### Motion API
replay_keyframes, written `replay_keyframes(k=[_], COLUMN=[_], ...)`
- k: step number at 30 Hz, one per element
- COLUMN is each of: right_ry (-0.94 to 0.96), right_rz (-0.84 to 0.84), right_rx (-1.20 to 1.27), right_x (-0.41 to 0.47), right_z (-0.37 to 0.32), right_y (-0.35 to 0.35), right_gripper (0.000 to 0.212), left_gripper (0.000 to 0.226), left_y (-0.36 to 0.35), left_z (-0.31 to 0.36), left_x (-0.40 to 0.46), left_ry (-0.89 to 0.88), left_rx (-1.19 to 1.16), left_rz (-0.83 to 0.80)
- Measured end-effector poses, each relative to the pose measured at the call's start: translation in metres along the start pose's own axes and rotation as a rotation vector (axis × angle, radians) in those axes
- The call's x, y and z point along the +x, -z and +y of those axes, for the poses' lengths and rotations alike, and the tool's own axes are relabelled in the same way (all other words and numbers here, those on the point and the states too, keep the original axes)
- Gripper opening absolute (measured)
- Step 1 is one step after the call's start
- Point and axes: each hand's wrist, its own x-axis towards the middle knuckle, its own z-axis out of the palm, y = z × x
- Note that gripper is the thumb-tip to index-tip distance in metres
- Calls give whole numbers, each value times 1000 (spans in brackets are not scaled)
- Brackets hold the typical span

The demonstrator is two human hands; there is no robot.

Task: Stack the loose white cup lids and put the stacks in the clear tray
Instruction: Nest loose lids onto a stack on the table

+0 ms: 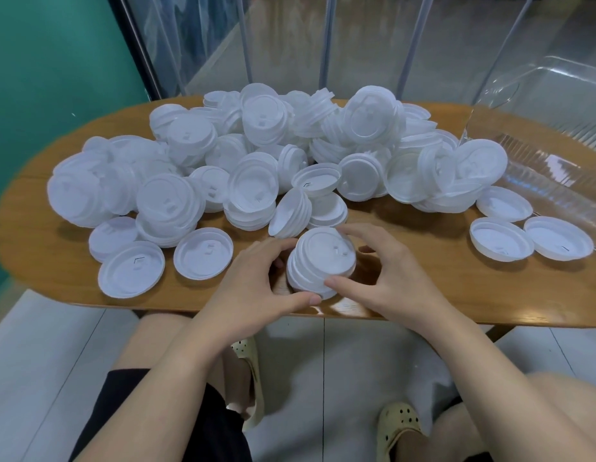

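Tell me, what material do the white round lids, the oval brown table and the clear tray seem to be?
White round lids: likely thin moulded plastic, matte, with pressed rims. Oval brown table: wood or wood veneer, glossy; grain and reflections show. Clear tray: transparent ribbed plastic, apparently.

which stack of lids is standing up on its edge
The short stack just beyond the hands' stack, tipped on edge; the others lie flat.

White lids (323, 261), brown wooden table (423, 235), teal wall (50, 78)
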Motion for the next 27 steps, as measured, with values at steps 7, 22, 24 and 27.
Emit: replay_keyframes(k=[7, 22, 24, 27], right_ry=[37, -18, 24, 140], right_rz=[-25, -121, -85, 174], right_rx=[-45, -84, -67, -64], right_x=[1, 10, 14, 30], right_z=[-5, -10, -6, 1], right_y=[-6, -3, -1, 3], right_gripper=[75, 72, 63, 49], left_gripper=[67, 68, 69, 71], left_y=[1, 1, 0, -1], left_z=[-1, -1, -2, -6], left_x=[0, 1, 3, 4], left_ry=[-4, -50, -47, -47], left_rx=[-49, -65, -64, -68], left_rz=[-14, 15, 18, 34])
